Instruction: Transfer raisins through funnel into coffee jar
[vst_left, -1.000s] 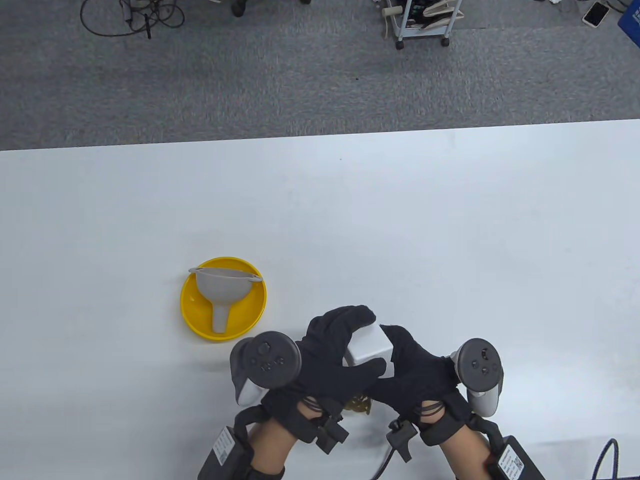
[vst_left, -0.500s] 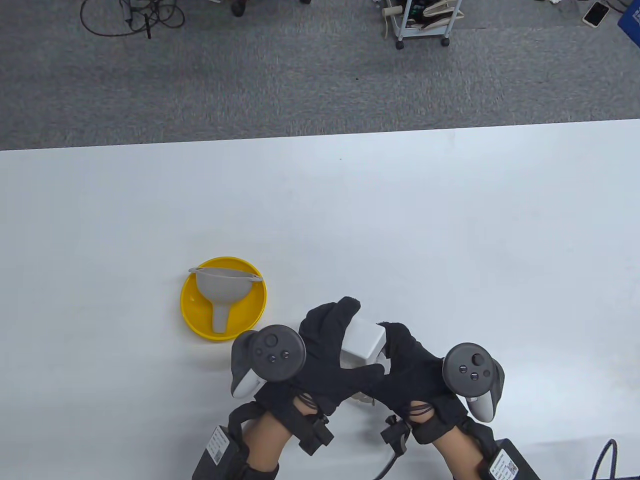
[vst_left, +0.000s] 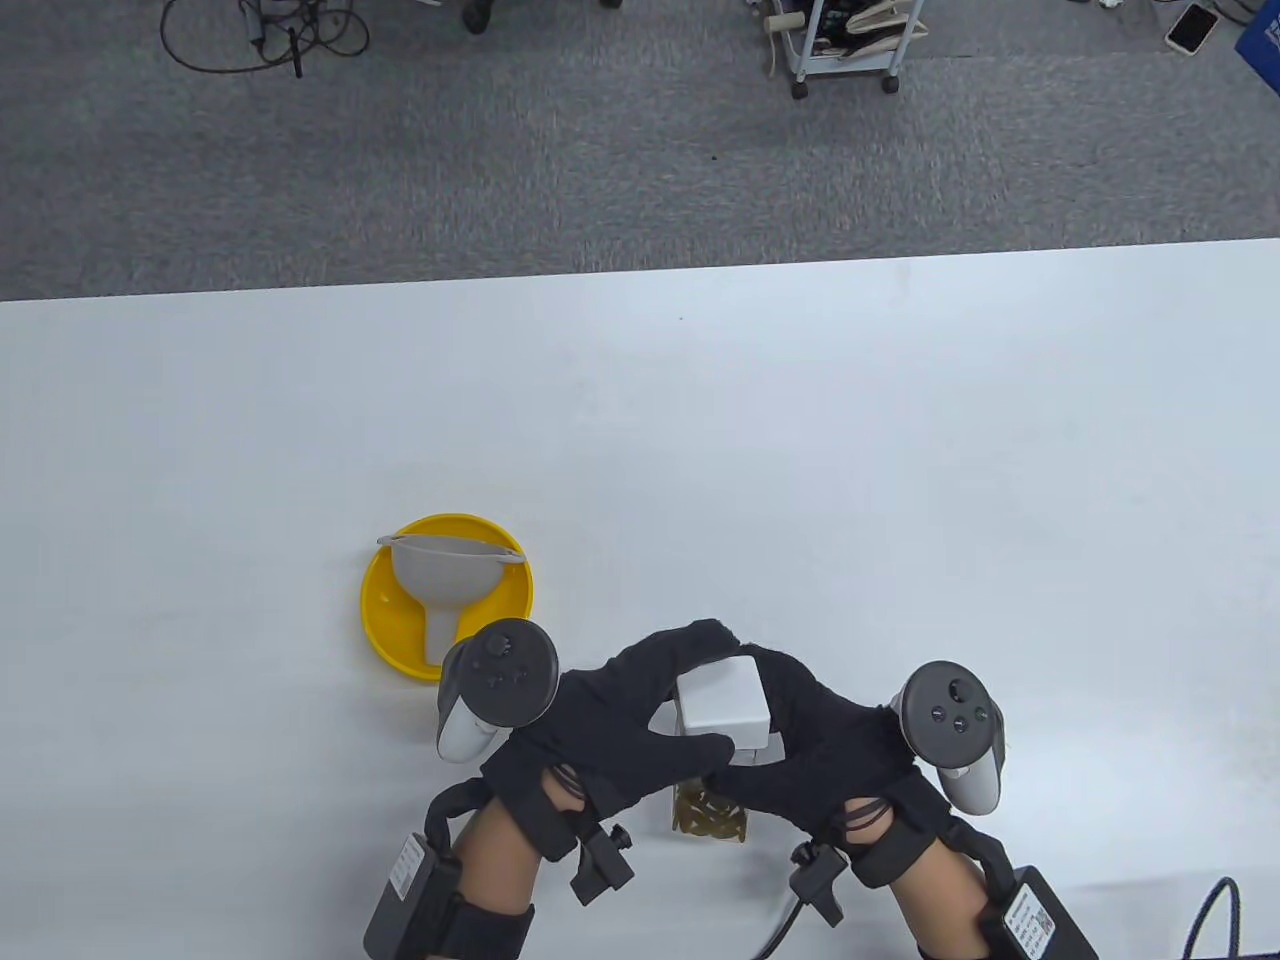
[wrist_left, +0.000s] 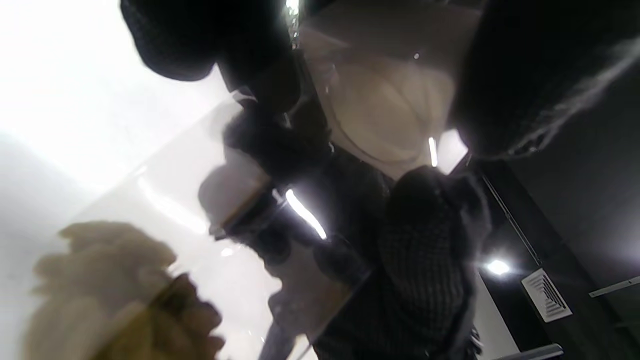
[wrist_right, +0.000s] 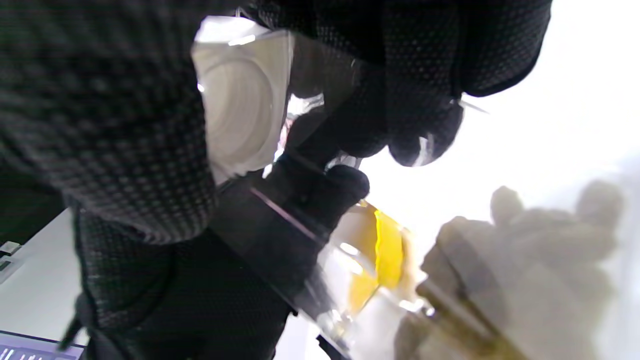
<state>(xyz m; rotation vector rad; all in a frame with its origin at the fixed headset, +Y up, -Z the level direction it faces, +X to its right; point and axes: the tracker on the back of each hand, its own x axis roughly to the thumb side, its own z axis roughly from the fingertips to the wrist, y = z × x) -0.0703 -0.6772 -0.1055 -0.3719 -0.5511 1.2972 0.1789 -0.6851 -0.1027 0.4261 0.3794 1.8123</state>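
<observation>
Both hands at table (vst_left: 900, 450) near edge, around 6 o'clock. Left hand (vst_left: 620, 725) wraps clear jar (vst_left: 712, 815) from its 9 o'clock side, fingers curled over white square lid (vst_left: 722, 705). Right hand (vst_left: 820, 745) grips same lid and jar from 3 o'clock. Pale raisins (vst_left: 708, 820) visible inside jar below lid; jar tilted. Grey funnel (vst_left: 445, 585) lies on its side in yellow bowl (vst_left: 385, 625), at 10 o'clock of hands, near but apart from them.

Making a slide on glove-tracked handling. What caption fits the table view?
Both hands, left and right, grip a white-lidded jar of raisins while the funnel lies in a yellow bowl.
</observation>
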